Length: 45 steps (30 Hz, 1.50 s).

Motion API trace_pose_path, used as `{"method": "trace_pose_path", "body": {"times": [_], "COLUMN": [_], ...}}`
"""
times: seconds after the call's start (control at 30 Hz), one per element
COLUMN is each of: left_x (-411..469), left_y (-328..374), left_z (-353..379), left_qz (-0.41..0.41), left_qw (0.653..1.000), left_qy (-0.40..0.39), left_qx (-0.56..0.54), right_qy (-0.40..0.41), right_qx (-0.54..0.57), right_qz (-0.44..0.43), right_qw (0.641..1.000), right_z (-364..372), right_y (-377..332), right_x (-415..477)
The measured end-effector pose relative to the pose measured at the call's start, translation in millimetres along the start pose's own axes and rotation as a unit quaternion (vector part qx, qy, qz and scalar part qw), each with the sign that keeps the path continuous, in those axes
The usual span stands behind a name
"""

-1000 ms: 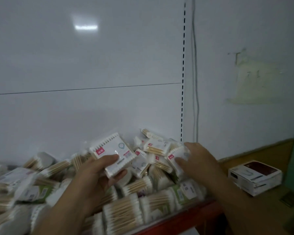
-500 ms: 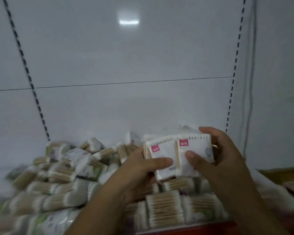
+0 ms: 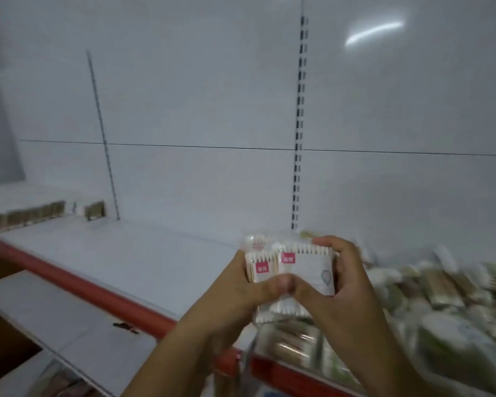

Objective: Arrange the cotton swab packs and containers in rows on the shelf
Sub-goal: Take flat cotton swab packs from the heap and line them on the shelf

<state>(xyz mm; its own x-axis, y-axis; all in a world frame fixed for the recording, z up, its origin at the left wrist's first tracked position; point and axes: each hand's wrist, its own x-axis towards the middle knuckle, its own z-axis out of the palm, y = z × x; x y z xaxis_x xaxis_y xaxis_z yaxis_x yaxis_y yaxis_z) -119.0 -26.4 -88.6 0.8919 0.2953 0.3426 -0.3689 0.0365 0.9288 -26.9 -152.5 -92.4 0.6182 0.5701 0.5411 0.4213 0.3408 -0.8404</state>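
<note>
Both hands hold a small stack of flat cotton swab packs [image 3: 304, 267], white with pink labels, in front of me above the shelf [image 3: 143, 253]. My left hand [image 3: 235, 293] grips the stack's left side, its thumb across the front. My right hand [image 3: 344, 279] grips the right side, fingers over the top edge. A blurred heap of loose swab packs [image 3: 430, 305] covers the shelf at the right. At the far left, a row of swab packs [image 3: 26, 216] stands along the back wall.
The shelf has a red front edge [image 3: 98, 287] and a white back panel with slotted uprights [image 3: 298, 124]. A lower white shelf [image 3: 55, 319] juts out below at the left, with a small dark mark on it.
The view has swung left, from the heap to the bare shelf section. Both hands came together on the stack of flat packs and carry it leftward.
</note>
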Motion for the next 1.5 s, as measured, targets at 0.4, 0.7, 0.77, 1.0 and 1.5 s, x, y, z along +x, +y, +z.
{"method": "trace_pose_path", "body": {"times": [0.4,0.7,0.77,1.0,1.5], "left_x": [-134,-144,-149,-144,-89], "left_y": [69,80,83,106,108], "left_z": [-277,-407,-447,-590,-775], "left_qz": [-0.031,-0.038,-0.045,-0.064,-0.101], "left_qw": [0.971,0.965,0.963,0.94,0.965], "left_qy": [0.237,0.258,0.263,0.335,0.23], "left_qx": [0.007,-0.025,-0.042,-0.019,-0.079], "right_qy": [-0.14,-0.184,-0.223,-0.147,-0.104], "right_qx": [0.108,0.103,0.081,-0.131,-0.434], "right_qz": [0.096,0.127,0.124,0.012,-0.049], "right_qw": [0.98,0.969,0.964,0.98,0.894], "right_z": [304,433,456,531,768], "right_y": [24,56,63,111,278], "right_x": [32,92,130,273,377]}}
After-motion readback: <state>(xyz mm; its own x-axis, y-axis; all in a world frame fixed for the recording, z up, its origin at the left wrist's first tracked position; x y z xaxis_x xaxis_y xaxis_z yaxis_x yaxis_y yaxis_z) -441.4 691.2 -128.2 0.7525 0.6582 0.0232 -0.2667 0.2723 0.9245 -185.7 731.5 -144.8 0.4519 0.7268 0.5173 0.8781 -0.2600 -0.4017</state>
